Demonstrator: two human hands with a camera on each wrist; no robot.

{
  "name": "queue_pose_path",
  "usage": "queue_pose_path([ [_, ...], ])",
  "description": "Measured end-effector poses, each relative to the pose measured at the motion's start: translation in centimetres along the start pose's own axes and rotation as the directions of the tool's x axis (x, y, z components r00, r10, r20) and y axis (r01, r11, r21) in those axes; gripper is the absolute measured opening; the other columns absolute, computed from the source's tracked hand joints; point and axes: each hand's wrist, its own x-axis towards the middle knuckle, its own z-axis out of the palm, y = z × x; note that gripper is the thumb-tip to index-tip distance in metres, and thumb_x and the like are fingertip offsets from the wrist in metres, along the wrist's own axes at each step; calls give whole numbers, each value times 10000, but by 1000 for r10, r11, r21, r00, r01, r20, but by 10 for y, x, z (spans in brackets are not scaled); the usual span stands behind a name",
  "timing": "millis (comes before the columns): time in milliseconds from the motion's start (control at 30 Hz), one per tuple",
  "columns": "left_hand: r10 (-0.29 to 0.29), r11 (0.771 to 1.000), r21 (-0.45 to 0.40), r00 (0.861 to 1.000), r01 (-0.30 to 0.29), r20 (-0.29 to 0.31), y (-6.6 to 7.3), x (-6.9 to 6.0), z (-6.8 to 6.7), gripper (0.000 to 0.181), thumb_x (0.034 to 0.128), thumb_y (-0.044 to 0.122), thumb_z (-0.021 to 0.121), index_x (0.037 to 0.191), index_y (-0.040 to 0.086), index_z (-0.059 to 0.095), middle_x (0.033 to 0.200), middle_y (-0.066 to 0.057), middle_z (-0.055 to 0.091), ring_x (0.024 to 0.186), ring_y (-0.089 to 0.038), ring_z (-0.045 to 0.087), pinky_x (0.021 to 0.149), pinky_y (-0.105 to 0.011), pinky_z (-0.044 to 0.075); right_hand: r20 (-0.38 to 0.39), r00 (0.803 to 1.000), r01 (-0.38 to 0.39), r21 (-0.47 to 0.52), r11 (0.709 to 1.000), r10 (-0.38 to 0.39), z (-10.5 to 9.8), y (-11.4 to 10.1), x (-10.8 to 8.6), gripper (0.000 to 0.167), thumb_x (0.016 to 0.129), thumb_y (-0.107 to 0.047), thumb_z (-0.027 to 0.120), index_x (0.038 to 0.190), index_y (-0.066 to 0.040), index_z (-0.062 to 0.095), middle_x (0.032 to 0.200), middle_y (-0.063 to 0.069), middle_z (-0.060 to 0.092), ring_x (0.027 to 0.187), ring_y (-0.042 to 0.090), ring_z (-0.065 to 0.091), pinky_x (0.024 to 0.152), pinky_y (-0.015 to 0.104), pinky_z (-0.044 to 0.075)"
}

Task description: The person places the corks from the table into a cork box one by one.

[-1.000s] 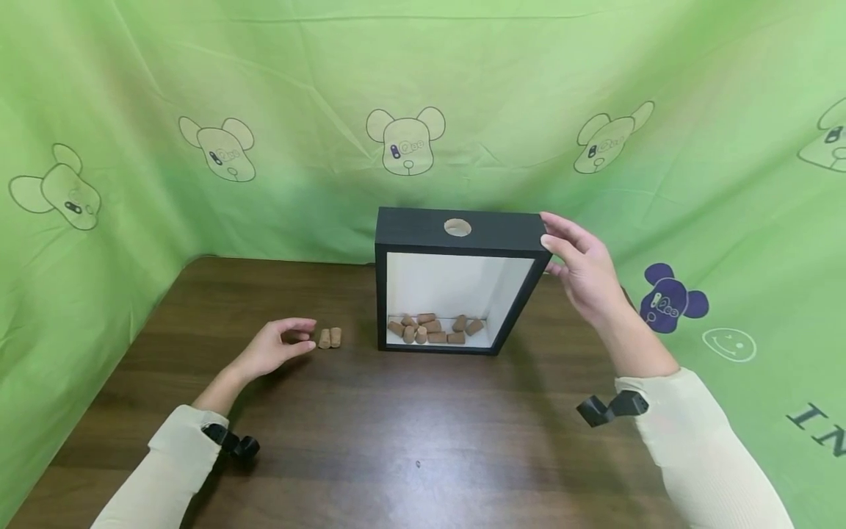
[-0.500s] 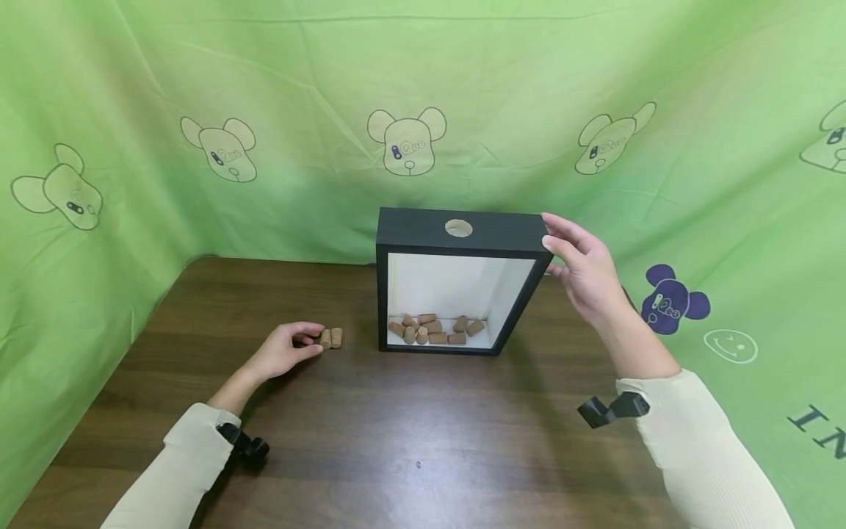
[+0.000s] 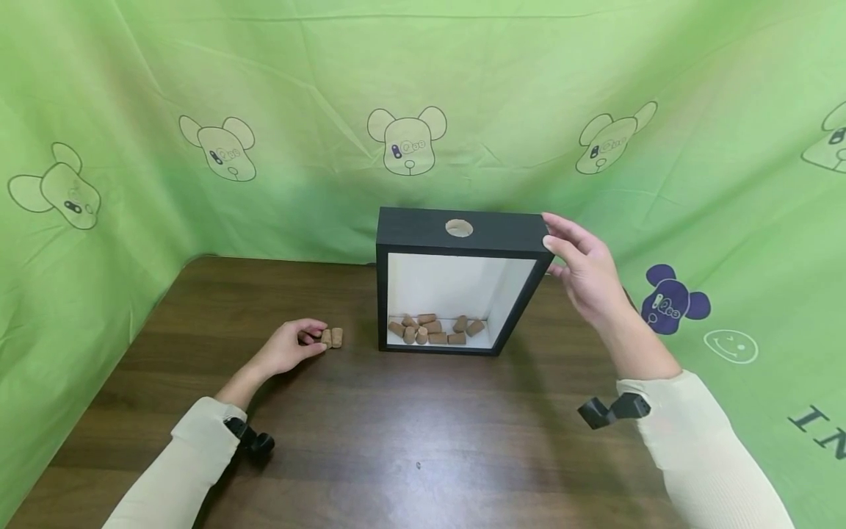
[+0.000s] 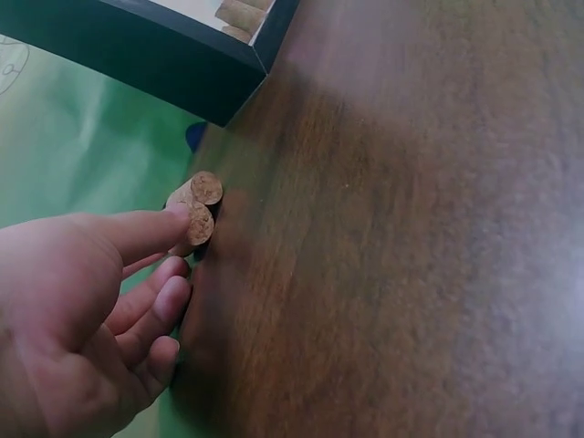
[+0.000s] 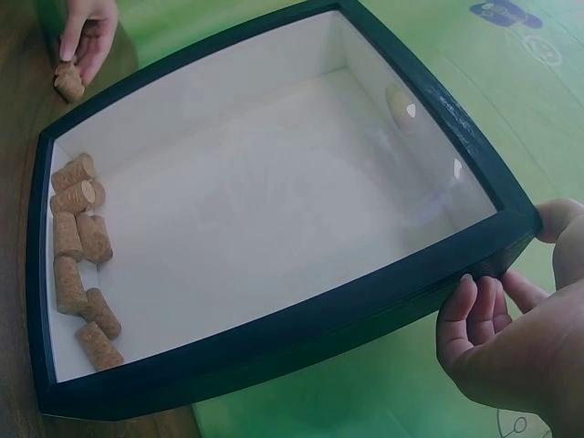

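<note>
Two corks lie side by side on the brown table, left of a black box frame (image 3: 505, 231). My left hand (image 3: 280, 351) pinches the nearer cork (image 4: 200, 224) between thumb and forefinger, while its other fingers curl loosely below. Against it rests the second cork (image 3: 338, 338), free of the hand. The box stands upright with a clear front, a white inside and a round hole in its top. Several corks (image 3: 438, 338) lie on its floor. My right hand (image 3: 588, 275) grips the box's top right corner, thumb in front, fingers behind and at the side.
The wooden table (image 3: 370, 441) stretches in front of the box and to both sides. Close behind the box hangs a green cloth (image 3: 297, 147) printed with bear heads; it also rises at the left and right. A small dark mark shows on the tabletop near the front.
My left hand has moved a little to the right, and its thumb and forefinger have closed on the left cork. The right hand and the box have stayed in place.
</note>
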Motion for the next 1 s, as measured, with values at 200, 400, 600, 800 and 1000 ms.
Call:
queue_pose_path([
  [200, -6, 999, 37, 1000, 6, 5, 1, 3, 1, 315, 921, 36, 732, 1198, -102, 670, 1013, -162, 695, 872, -224, 637, 774, -323, 520, 3, 1000, 9, -8, 1000, -9, 0, 1, 0, 433, 1013, -85, 629, 1441, -80, 562, 1288, -10, 478, 1112, 81, 461, 786, 240, 453],
  [400, -24, 999, 25, 1000, 24, 3, 1, 0, -1, 304, 936, 51, 723, 1206, -78, 670, 1028, -156, 693, 890, -233, 636, 796, -356, 519, 1, 1000, 5, -15, 1000, -5, 1, 1, 0, 432, 1012, -87, 630, 1439, -82, 564, 1294, -10, 480, 1113, 82, 464, 781, 240, 459],
  [600, -11, 1000, -21, 1000, 11, 1, 0, -4, -6, 305, 951, 55, 710, 1221, -77, 655, 1078, -180, 700, 986, -315, 659, 865, -416, 534, -1, 1000, 2, -21, 1000, -2, 1, 1, 0, 443, 1013, -92, 629, 1449, -77, 552, 1299, -13, 480, 1123, 81, 462, 781, 239, 461],
  [800, 8, 999, -44, 1000, -8, -8, -2, -7, -11, 300, 959, 59, 702, 1214, -88, 644, 1123, -205, 698, 1076, -375, 655, 927, -482, 527, -3, 1000, 2, -7, 1000, -2, 0, 1, 0, 417, 1009, -86, 636, 1422, -96, 584, 1279, -8, 480, 1080, 80, 471, 773, 235, 453],
  [1000, -9, 998, -55, 1000, 7, -24, 0, -10, -18, 278, 945, 73, 728, 1183, -46, 648, 1124, -180, 695, 1101, -370, 655, 924, -472, 526, -2, 1000, 6, -1, 1000, -6, 0, 1, 0, 409, 1006, -85, 641, 1412, -98, 592, 1273, -3, 483, 1066, 84, 480, 770, 232, 460],
])
